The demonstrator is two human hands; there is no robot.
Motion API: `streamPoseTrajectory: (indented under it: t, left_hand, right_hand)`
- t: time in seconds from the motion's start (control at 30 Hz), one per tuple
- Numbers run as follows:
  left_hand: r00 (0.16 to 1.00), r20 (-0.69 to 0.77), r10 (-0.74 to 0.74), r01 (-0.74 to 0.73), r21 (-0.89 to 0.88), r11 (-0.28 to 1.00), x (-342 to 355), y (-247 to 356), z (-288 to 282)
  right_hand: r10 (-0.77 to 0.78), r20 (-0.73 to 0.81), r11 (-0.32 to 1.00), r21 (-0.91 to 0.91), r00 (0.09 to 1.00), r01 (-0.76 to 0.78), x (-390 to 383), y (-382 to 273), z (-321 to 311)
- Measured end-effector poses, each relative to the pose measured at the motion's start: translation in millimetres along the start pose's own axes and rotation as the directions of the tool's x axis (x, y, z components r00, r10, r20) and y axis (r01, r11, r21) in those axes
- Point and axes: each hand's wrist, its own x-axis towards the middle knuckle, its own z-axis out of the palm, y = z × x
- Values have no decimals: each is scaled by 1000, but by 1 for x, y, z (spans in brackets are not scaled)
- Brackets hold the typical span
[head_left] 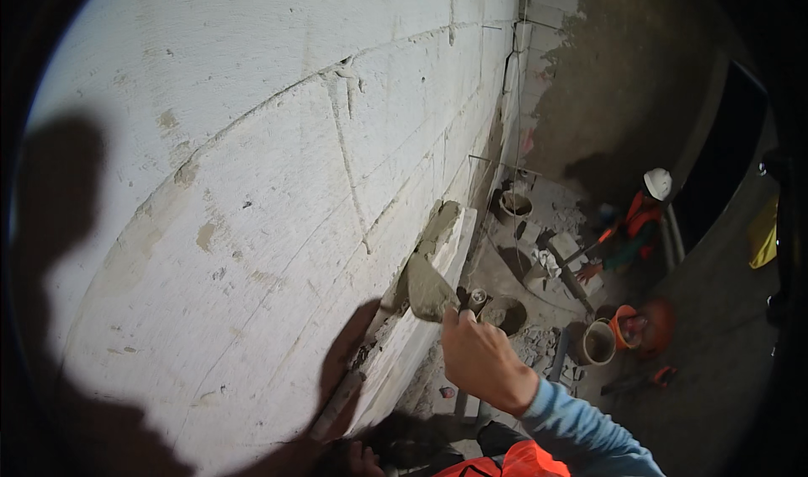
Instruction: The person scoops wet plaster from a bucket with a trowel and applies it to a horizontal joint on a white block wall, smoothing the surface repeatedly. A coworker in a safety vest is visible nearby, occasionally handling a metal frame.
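Observation:
My right hand (pixel 481 352), in a light blue sleeve, is wrapped round the handle of a pointing trowel. The grey, mortar-smeared trowel blade (pixel 430 292) lies over the top of a narrow pale block ledge (pixel 457 258) along the white block wall (pixel 252 250). Wet grey mortar (pixel 439 227) sits on that ledge just beyond the blade, against the wall. More mortar runs nearer me, partly in shadow. Low at the bottom edge, my left hand (pixel 364 458) shows only as a few dim fingers; whether it holds anything is hidden.
Below, buckets (pixel 597 343) stand among rubble on the floor. A co-worker in a white helmet (pixel 657 183) and orange vest bends over a long board (pixel 571 275) at the right. Thin metal rods (pixel 502 166) stick out from the far wall corner.

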Motion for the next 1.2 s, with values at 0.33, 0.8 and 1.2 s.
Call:
streamPoseTrajectory:
  t: [0.33, 0.8, 1.2]
  left_hand:
    - [976, 119, 180, -179, -22, 984, 4, -11, -4]
    - [966, -41, -256, 242, -209, 947, -3, 87, 25]
    - [943, -150, -298, 256, -250, 934, -23, 93, -3]
  right_hand:
    - [22, -15, 1000, -15, 1000, -22, 38, 121, -30]
    - [-232, 355, 832, 554, 906, -4, -47, 37, -71]
    - [-115, 5, 888, 449, 993, 101, -80, 31, -7]
